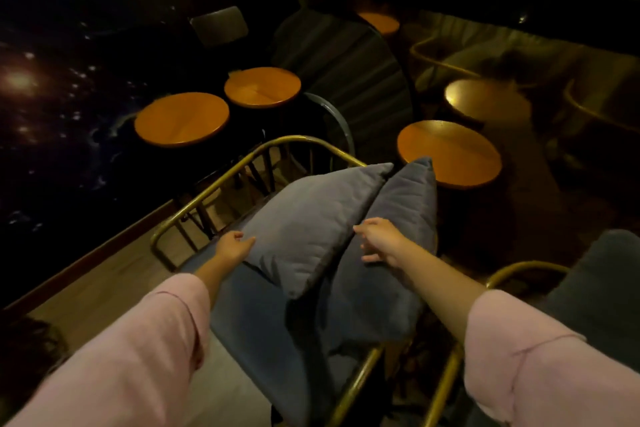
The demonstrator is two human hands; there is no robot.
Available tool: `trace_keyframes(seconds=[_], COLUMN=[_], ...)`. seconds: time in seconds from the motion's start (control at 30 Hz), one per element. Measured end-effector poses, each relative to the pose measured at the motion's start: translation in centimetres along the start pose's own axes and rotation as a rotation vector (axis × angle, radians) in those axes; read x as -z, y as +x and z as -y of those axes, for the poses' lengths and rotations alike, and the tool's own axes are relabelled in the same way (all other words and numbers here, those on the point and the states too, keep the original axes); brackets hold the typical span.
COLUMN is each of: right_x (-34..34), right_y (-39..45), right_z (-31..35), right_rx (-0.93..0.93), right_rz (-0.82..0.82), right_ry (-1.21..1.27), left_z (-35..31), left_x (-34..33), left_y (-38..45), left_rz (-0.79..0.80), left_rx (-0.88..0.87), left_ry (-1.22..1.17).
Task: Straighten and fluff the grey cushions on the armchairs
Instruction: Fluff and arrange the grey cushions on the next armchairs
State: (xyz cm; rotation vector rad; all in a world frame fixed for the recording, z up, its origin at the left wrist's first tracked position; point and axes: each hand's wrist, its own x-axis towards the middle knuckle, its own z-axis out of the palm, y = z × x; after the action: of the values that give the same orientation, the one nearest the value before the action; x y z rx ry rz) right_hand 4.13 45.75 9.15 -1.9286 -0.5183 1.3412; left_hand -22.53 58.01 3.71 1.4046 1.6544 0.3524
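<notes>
Two grey cushions stand on an armchair with a brass-coloured tube frame and a blue-grey seat pad. The left cushion leans tilted, with one corner pointing down at the seat. My left hand grips its left edge. The right cushion stands behind and to the right of it. My right hand rests against the right cushion's face, fingers spread, beside the seam between the two cushions. Both forearms come out of pink sleeves.
Several round orange tables stand beyond the chair. A second brass-framed armchair with a grey cushion is at the right. A dark starry wall runs along the left, a dark counter across the top.
</notes>
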Motion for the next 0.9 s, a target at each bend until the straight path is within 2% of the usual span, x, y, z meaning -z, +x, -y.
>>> trace_keyframes(seconds=[0.17,0.3,0.4,0.57,0.73,0.83,0.9], right_x=[-6.5,-9.6,-11.6,-14.0,-13.5,-13.4,-13.5], right_y=[6.0,10.2,12.2,15.5,17.4,18.0,18.2], right_z=[1.5,0.7,0.5,-0.2,-1.7,-2.8,-3.1], right_rx=[-0.083,-0.152,-0.209,-0.173,-0.103,-0.056,-0.017], right_rz=[-0.139,-0.306,-0.351,-0.518,-0.568,-0.576,-0.588], right_ry=[-0.053,-0.195,-0.275,-0.365,-0.381,-0.395,-0.396], left_z=[2.4,4.6,5.5,5.5,6.3,9.1,9.5], left_x=[1.2,0.8,-0.5,-4.5,-6.4,-7.4,-7.4], left_y=[8.0,13.8,17.8,25.3,31.7,36.3,36.8], left_rz=[0.107,0.165,0.182,0.214,0.292,0.406,0.421], left_rx=[0.101,0.172,0.214,0.250,0.225,0.269,0.299], left_ry=[0.016,0.047,0.038,-0.020,-0.116,-0.130,-0.139])
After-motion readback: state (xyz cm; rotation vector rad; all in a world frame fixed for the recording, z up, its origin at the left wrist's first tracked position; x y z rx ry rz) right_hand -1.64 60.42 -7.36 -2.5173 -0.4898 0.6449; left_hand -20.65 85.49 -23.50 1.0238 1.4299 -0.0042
